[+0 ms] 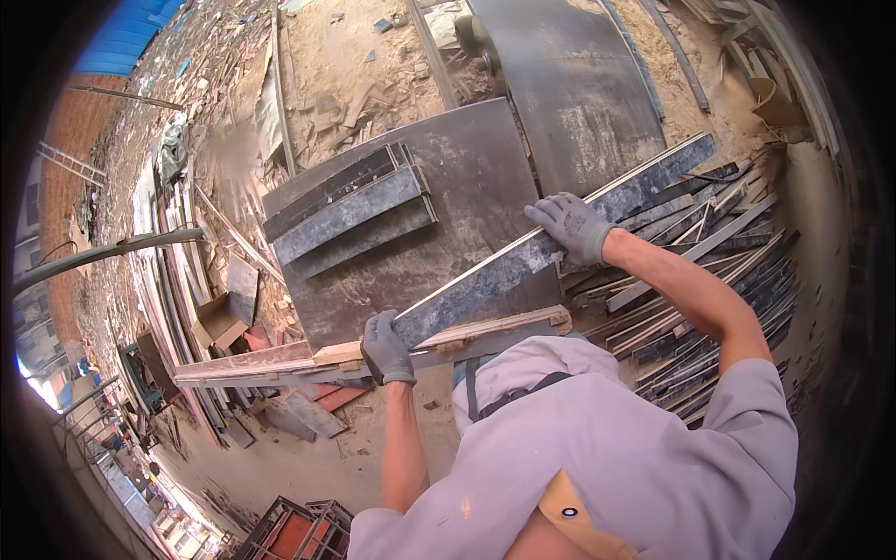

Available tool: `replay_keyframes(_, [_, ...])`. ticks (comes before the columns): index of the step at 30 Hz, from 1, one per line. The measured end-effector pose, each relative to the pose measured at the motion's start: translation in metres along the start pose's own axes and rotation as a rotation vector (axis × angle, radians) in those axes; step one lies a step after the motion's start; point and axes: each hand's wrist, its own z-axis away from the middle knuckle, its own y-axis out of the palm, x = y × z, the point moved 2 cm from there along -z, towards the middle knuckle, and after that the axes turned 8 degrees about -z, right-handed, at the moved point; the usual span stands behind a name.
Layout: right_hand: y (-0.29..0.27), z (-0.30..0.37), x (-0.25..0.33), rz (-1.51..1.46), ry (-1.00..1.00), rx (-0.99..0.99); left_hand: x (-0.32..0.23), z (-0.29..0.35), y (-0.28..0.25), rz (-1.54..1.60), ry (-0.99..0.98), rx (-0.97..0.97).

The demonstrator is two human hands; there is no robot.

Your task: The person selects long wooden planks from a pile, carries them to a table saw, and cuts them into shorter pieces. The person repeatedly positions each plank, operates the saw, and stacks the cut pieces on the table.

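Note:
A long plywood strip [478,287] with a worn dark face and a pale edge lies slantwise across the near side of a dark worktable [467,154]. Around its near left end is my left hand [385,350], in a grey glove, with the fingers closed. My right hand [571,229], gloved too, grips the strip farther along, thumb side toward me. The strip's far right end sticks out past the hand. Several shorter dark strips [350,219] sit stacked on the left part of the table. A wooden rail [467,333] runs along the table's near edge.
A second dark panel [583,84] adjoins the table at the far side, with a round machine part [478,42] by it. Many cut strips [700,308] are heaped at the right. Long boards [168,252] and scraps lie left. A metal crate [294,530] stands at the lower left.

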Motion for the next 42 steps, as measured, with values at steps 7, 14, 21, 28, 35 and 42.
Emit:
replay_keyframes(7, [0.042, 0.114, -0.175, 0.197, 0.23, 0.101, 0.047, -0.029, -0.053, 0.093, -0.028, 0.14])
replay_keyframes(14, [0.048, 0.196, -0.135, 0.056, 0.501, 0.25, 0.076, -0.032, 0.015, -0.58, 0.421, 0.176])
replay_keyframes(21, [0.105, 0.268, -0.142, 0.111, 0.473, 0.193, 0.064, 0.023, 0.074, -0.976, 0.827, 0.365])
replay_keyframes(28, [0.125, 0.251, -0.117, 0.134, 0.434, 0.143, 0.064, 0.03, 0.063, -0.932, 0.818, 0.482])
replay_keyframes(35, [0.143, 0.247, -0.098, 0.208, 0.488, 0.123, 0.058, 0.047, 0.077, -0.907, 1.028, 0.46])
replay_keyframes(42, [0.162, 0.243, -0.076, 0.229, 0.68, 0.164, 0.082, 0.052, 0.088, -0.868, 1.083, 0.48])
